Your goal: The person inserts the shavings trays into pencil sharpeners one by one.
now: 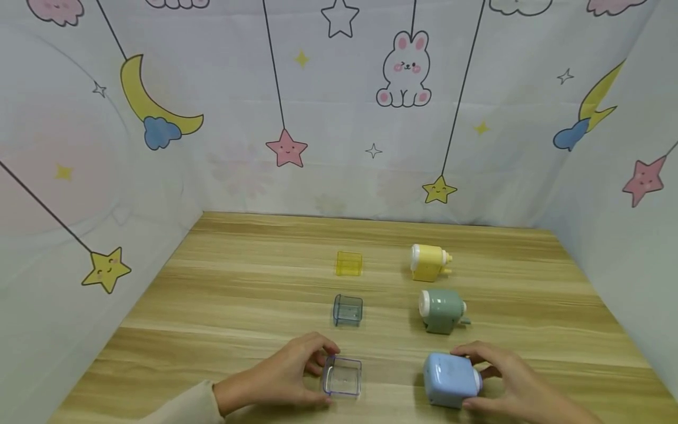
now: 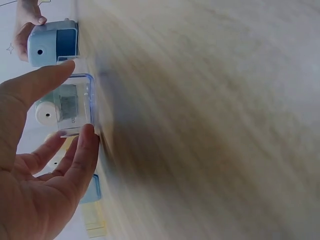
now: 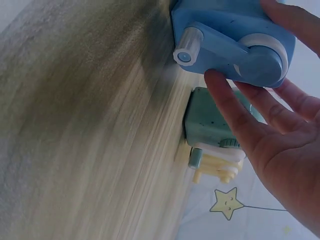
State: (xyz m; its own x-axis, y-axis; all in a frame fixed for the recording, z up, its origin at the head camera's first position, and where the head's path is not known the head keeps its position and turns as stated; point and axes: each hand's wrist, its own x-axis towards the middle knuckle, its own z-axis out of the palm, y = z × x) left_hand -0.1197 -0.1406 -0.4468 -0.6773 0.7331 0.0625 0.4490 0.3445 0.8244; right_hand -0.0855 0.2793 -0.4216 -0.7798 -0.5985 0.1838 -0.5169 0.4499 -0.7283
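Observation:
My left hand point(image 1: 283, 374) holds a clear plastic shavings drawer point(image 1: 344, 378), thumb on one side and fingertips on the other. In the left wrist view the clear drawer point(image 2: 77, 107) sits low at the tabletop. On the right, my right hand point(image 1: 511, 380) grips a blue crank pencil sharpener point(image 1: 450, 380) between thumb and fingers. The right wrist view shows its crank handle point(image 3: 190, 47) facing the palm. An open drawer slot point(image 2: 66, 43) shows in the blue sharpener's front in the left wrist view.
Behind the blue sharpener stand a green pencil sharpener point(image 1: 442, 310) and a yellow pencil sharpener point(image 1: 428, 262). A grey-blue see-through drawer point(image 1: 348, 310) and a yellow see-through drawer point(image 1: 349, 264) line up behind the clear one. Patterned cloth point(image 1: 339, 106) walls the wooden table point(image 1: 254, 259).

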